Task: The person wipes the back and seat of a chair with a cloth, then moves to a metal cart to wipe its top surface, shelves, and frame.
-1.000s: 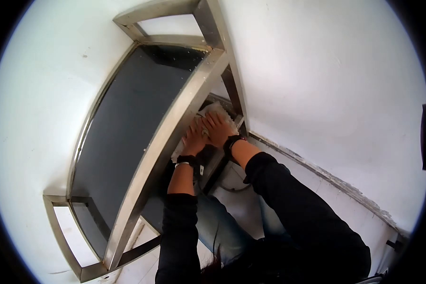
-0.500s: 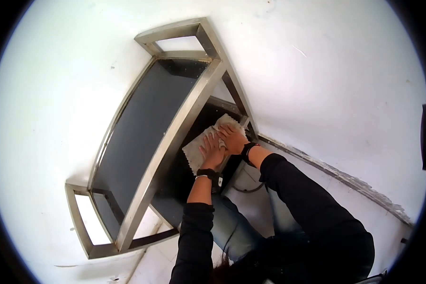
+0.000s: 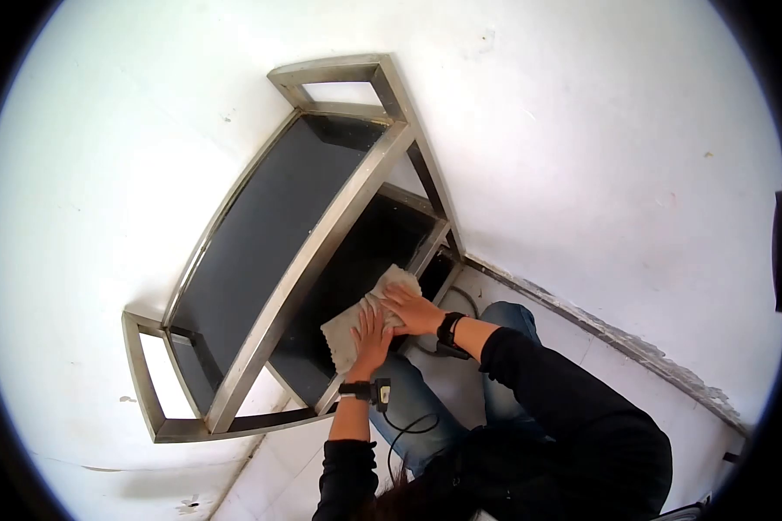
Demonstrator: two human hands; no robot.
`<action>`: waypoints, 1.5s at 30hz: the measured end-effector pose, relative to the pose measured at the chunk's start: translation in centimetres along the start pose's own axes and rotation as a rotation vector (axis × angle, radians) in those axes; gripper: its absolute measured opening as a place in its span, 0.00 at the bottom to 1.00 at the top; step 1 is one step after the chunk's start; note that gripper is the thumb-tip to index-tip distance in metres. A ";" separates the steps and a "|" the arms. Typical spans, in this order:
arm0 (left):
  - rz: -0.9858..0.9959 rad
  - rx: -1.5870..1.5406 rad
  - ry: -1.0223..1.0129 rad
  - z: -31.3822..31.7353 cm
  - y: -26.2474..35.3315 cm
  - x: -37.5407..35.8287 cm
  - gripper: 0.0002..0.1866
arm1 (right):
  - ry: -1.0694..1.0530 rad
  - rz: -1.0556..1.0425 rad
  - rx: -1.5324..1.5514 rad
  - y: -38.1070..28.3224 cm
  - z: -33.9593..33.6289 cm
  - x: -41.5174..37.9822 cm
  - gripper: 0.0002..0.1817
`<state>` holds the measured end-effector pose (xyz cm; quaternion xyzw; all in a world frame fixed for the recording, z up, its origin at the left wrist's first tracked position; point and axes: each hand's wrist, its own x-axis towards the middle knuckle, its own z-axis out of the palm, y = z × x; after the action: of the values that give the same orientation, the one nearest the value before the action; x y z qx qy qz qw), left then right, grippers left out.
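Note:
A beige cloth with a scalloped edge (image 3: 342,337) lies spread on the black lower shelf (image 3: 365,239) of a metal-framed stand. My left hand (image 3: 373,344) rests flat on the cloth's middle, fingers stretched and apart. Just to its right, my right hand (image 3: 414,312) presses on the cloth's upper part, its fingers extended toward the left hand. The two hands are close together. Cloth and hands cover part of the shelf's front edge.
Above the lower shelf is the stand's dark top panel (image 3: 274,200), edged by a thick metal rail (image 3: 308,252). White walls (image 3: 582,156) meet behind the stand. My knees (image 3: 508,321) are close to its front. A thin cable (image 3: 413,425) hangs by my left wrist.
Both hands and the cloth have slid along the lower shelf toward me and slightly left, uncovering more black surface at the far end. The view has shifted a little.

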<state>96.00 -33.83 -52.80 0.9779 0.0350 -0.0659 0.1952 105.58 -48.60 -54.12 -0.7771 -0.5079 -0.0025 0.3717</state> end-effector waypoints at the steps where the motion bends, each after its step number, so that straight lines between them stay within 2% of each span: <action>1: -0.001 0.019 -0.008 0.3 -0.5 -0.6 0.32 | -0.001 -0.001 0.007 0.4 0.0 -0.2 0.35; 3: -0.012 0.035 -0.015 0.3 -0.9 -1.1 0.31 | 0.051 -0.087 -0.114 1.8 -0.4 -0.3 0.32; 5: 0.148 0.252 0.074 0.0 -0.7 -0.6 0.32 | 0.047 -0.033 -0.077 2.9 -1.0 -0.2 0.31; 7: 0.143 0.312 0.090 -0.6 1.2 0.8 0.33 | 0.038 0.024 -0.051 3.6 -1.9 -0.1 0.31; 10: 0.101 0.409 0.085 -1.1 2.9 3.5 0.37 | 0.041 0.082 -0.203 3.6 -4.0 0.3 0.34; 11: 0.067 0.449 0.060 -1.2 3.1 4.2 0.39 | -0.046 0.111 -0.277 3.4 -5.0 0.7 0.38; 12: 0.064 0.443 0.059 -1.2 3.0 4.7 0.39 | -0.133 0.142 -0.349 3.4 -5.6 1.1 0.41; 13: 0.064 0.432 0.057 -1.2 2.9 5.3 0.40 | -0.139 0.142 -0.351 3.6 -5.9 1.7 0.41; 15: 0.065 0.419 0.050 -1.5 3.1 6.3 0.42 | -0.229 0.253 -0.422 3.9 -6.1 3.0 0.49; 16: 0.045 0.342 0.020 -1.8 3.3 6.8 0.44 | -0.230 0.256 -0.421 4.0 -6.1 3.6 0.49; 18: 0.030 0.274 -0.013 -2.6 3.8 8.2 0.45 | -0.306 0.334 -0.479 4.3 -6.1 5.0 0.56; 20: -0.086 0.216 -0.108 -3.2 4.9 9.9 0.50 | -0.284 0.347 -0.509 5.2 -5.8 5.8 0.59; 21: -0.074 0.227 -0.118 -3.8 5.4 10.5 0.50 | -0.270 0.358 -0.542 5.8 -5.6 6.0 0.61; 25: -0.068 0.233 -0.194 -3.7 5.1 13.7 0.55 | -0.302 0.372 -0.429 7.4 -6.7 7.2 0.64; 27: -0.057 0.275 -0.202 -3.5 4.4 15.2 0.56 | -0.484 0.286 -0.589 6.6 -8.5 7.9 0.64; 29: -0.064 0.256 -0.332 -4.4 4.2 16.3 0.61 | -0.477 0.346 -0.551 7.7 -7.9 8.9 0.64; 30: -0.057 0.267 -0.335 -4.8 4.2 16.5 0.61 | -0.476 0.396 -0.515 7.8 -7.9 9.4 0.64; 32: -0.032 0.299 -0.356 -5.6 4.1 16.9 0.51 | -0.466 0.422 -0.530 8.0 -7.9 10.1 0.63; 33: -0.027 0.311 -0.360 -4.7 2.6 17.8 0.51 | -0.470 0.440 -0.551 8.0 -7.9 10.4 0.63; 34: 0.023 0.377 -0.335 -3.0 0.2 19.2 0.43 | -0.462 0.449 -0.542 8.4 -7.6 10.8 0.63; 35: 0.076 0.446 -0.310 -2.1 -1.2 20.0 0.36 | -0.435 0.515 -0.431 9.1 -7.1 11.4 0.62; 36: 0.087 0.461 -0.318 -2.9 -0.7 20.1 0.36 | -0.403 0.580 -0.320 9.8 -6.7 12.0 0.62; 38: 0.018 0.243 -0.362 -5.1 1.1 20.1 0.28 | -0.380 0.665 -0.260 10.7 -6.3 13.0 0.61; 40: 0.054 0.259 -0.351 -5.3 0.6 20.8 0.28 | -0.357 0.746 -0.205 9.8 -7.5 13.6 0.60; 42: 0.083 0.267 -0.336 -5.0 -0.6 21.4 0.28 | -0.427 0.653 -0.424 5.8 -11.0 13.4 0.56; 43: 0.113 0.334 -0.323 -4.7 -1.4 22.1 0.28 | -0.421 0.658 -0.423 7.1 -10.0 13.7 0.56; 45: 0.147 0.398 -0.312 -4.6 -1.4 22.8 0.28 | -0.296 0.860 -0.097 10.5 -7.4 14.2 0.53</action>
<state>118.94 -29.84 -52.39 0.9750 -0.0805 -0.2072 0.0061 123.56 -43.94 -49.39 -0.9258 -0.1862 0.2395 0.2256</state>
